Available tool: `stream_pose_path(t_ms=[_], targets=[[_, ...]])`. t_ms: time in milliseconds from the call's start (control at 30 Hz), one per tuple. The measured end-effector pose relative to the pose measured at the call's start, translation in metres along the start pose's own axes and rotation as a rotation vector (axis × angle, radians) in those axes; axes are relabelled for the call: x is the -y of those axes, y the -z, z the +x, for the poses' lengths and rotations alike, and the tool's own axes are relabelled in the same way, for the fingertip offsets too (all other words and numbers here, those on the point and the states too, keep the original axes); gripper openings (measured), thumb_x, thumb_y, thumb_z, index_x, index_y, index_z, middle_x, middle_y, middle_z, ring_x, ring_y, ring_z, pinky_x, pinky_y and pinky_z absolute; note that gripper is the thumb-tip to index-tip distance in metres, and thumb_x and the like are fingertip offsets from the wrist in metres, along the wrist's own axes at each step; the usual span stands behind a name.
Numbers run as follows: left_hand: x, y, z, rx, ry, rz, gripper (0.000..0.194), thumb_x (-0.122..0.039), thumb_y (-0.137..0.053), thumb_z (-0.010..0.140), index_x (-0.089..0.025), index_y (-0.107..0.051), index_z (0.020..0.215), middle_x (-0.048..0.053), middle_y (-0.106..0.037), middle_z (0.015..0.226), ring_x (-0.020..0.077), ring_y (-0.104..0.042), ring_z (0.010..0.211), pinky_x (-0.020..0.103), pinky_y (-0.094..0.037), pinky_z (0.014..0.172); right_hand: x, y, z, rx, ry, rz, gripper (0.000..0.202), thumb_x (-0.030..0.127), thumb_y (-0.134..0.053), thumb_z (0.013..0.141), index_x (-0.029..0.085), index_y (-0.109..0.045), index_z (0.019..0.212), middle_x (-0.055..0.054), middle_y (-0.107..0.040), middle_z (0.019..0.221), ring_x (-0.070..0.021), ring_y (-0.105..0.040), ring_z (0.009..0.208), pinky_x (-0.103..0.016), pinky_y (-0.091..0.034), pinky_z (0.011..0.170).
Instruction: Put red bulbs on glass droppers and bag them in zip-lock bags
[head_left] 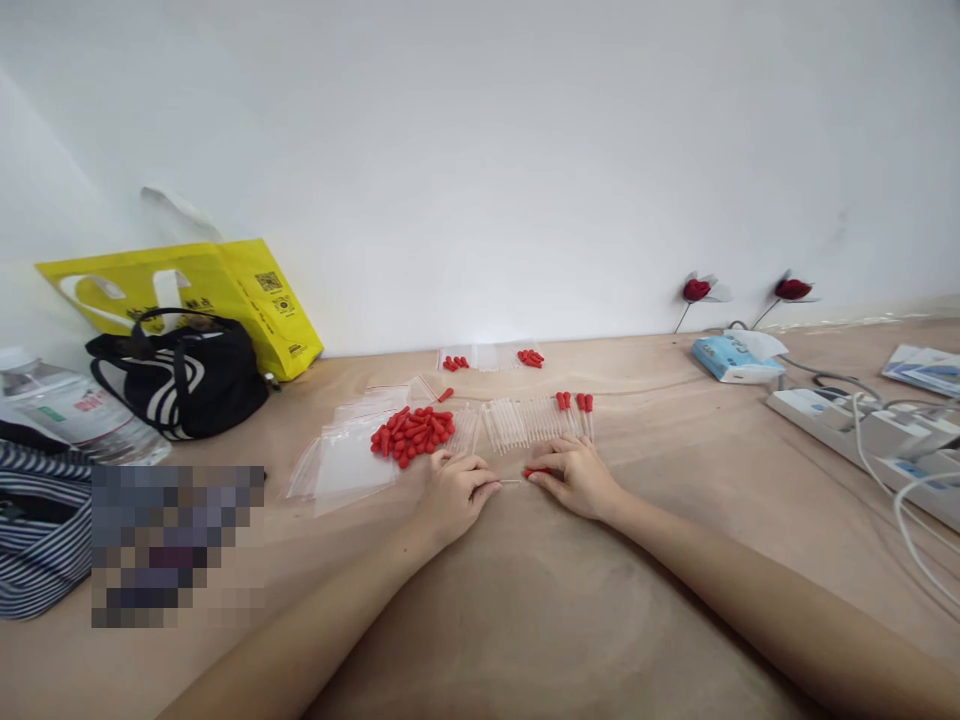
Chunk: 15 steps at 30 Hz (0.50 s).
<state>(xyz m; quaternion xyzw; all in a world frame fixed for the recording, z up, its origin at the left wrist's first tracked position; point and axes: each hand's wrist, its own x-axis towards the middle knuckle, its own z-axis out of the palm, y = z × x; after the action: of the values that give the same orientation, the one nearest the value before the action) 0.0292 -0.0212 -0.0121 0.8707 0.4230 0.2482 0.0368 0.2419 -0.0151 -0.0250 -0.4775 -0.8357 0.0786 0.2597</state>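
Head view. My left hand point(456, 492) is grasping one end of a thin clear tube point(511, 482), held between thumb and fingertips low over the desk point(487, 620). My right hand point(579, 482) is grasping a red bulb point(536, 471) between thumb and fingers, close to the free end of that tube; whether the two parts touch, I cannot tell. Both items lie well short of the desk's back edge, midway between its left and right sides.

Just beyond my hands, a row of clear tubes point(517, 424) lies side by side; several at its right end bear red caps point(584, 402). Left of the row, a pile of red bulbs point(411, 433) rests on clear plastic bags point(349, 470). At the back edge, against the wall, lie further bags with red pieces point(531, 358).

Toward the back left corner stand a black bag point(184, 380) and a yellow bag point(289, 315). Toward the back right corner: a tissue pack point(735, 358); nearer, along the right side, a power strip point(802, 408).
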Motion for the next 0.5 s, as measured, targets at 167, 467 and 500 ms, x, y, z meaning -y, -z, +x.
stream_pose_path(t_ms=[167,467,500], targets=[[-0.0035,-0.0004,0.0004,-0.089,-0.002,-0.013,0.012,-0.021,-0.052,0.082,-0.021,-0.061,0.073,-0.004,-0.066,0.075,0.0129,-0.058,0.074,0.036,-0.022,0.081,0.0000,-0.0030,-0.0004,-0.043,0.017,0.103,0.012,0.031,-0.056,0.078,0.029,-0.066,0.084,-0.001,-0.062,0.084,-0.0165,-0.052,0.081,-0.032,-0.032,0.072],[-0.0034,0.0005,-0.0016,-0.110,-0.012,-0.039,0.012,-0.023,-0.050,0.083,-0.021,-0.059,0.076,-0.004,-0.067,0.075,0.0133,-0.059,0.072,0.035,-0.022,0.079,0.0031,-0.0029,0.0011,-0.031,0.036,0.253,0.010,0.029,-0.055,0.079,0.024,-0.064,0.079,-0.001,-0.064,0.082,-0.0163,-0.053,0.081,-0.034,-0.035,0.076],[-0.0032,0.0004,-0.0017,-0.114,-0.017,-0.044,0.012,-0.023,-0.050,0.083,-0.021,-0.059,0.076,-0.004,-0.068,0.076,0.0133,-0.059,0.072,0.035,-0.022,0.079,0.0040,-0.0025,0.0007,-0.028,0.026,0.249,0.011,0.029,-0.054,0.079,0.024,-0.063,0.080,-0.001,-0.064,0.082,-0.0166,-0.053,0.082,-0.035,-0.034,0.077]])
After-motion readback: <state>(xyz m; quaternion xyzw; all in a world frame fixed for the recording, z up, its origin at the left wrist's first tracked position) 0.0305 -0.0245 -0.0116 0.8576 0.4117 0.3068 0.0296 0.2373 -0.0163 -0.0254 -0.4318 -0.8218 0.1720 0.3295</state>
